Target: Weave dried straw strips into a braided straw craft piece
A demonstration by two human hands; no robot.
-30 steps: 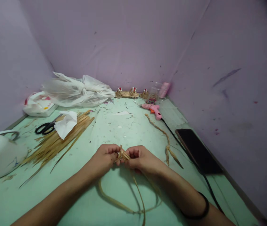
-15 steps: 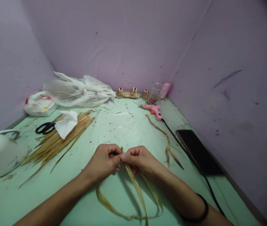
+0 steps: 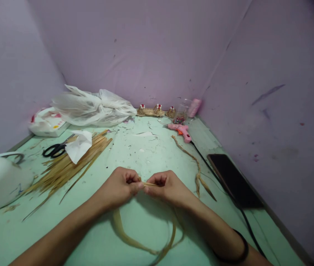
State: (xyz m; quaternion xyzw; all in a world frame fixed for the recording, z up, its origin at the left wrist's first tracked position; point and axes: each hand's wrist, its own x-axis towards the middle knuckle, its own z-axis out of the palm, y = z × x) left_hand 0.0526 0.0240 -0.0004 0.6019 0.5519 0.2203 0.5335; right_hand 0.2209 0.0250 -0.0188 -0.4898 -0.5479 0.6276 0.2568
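Dried leaf strips (image 3: 135,242), flat and yellow-green, hang from my hands and curve down in a loop toward the table's near edge. Their upper ends are pinched between my left hand (image 3: 125,187) and my right hand (image 3: 166,187), which almost touch at the thumbs. A short pale stretch of strip shows between the fingertips, running sideways. Both hands are closed, with fingers curled inward. How the strips cross inside the fingers is hidden.
Left lie a bundle of dried strips (image 3: 62,171), a white tissue (image 3: 78,146), black scissors (image 3: 54,150) and a white appliance (image 3: 2,183). Right are a braided strip (image 3: 187,152), a pink glue gun (image 3: 181,132) and a phone (image 3: 233,181). Behind sits a plastic bag (image 3: 93,107).
My right hand has turned and drawn slightly right, pulling a strip sideways between the fingertips. The strip that hung down the middle has swung right and joined the loop.
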